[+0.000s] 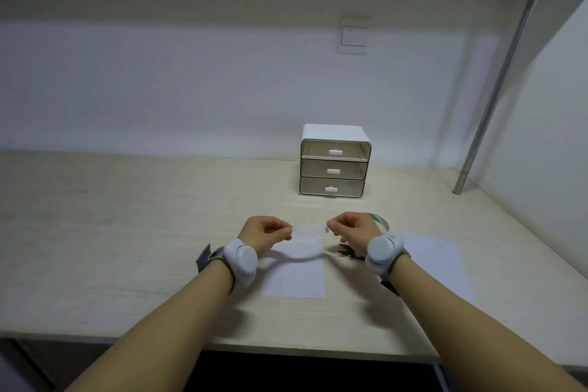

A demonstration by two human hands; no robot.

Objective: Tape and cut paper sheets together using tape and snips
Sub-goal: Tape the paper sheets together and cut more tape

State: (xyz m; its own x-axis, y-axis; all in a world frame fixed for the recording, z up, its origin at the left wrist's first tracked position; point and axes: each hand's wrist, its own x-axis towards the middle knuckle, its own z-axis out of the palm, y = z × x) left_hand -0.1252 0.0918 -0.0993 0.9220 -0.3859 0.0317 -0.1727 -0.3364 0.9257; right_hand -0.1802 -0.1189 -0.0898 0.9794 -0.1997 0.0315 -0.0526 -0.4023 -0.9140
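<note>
A short strip of clear tape (309, 229) is stretched in the air between my two hands. My left hand (264, 232) pinches its left end and my right hand (351, 229) pinches its right end. Under the strip a white paper sheet (294, 274) lies flat on the desk. A second white sheet (436, 261) lies to the right, partly behind my right wrist. The tape roll (380, 222) shows just past my right hand. Dark snips (347, 251) lie on the desk below that hand, mostly hidden by it.
A small white three-drawer organiser (334, 162) stands at the back of the wooden desk (127, 248). A metal pole (496, 89) rises at the back right. A shelf runs overhead. The desk's front edge is close under my forearms.
</note>
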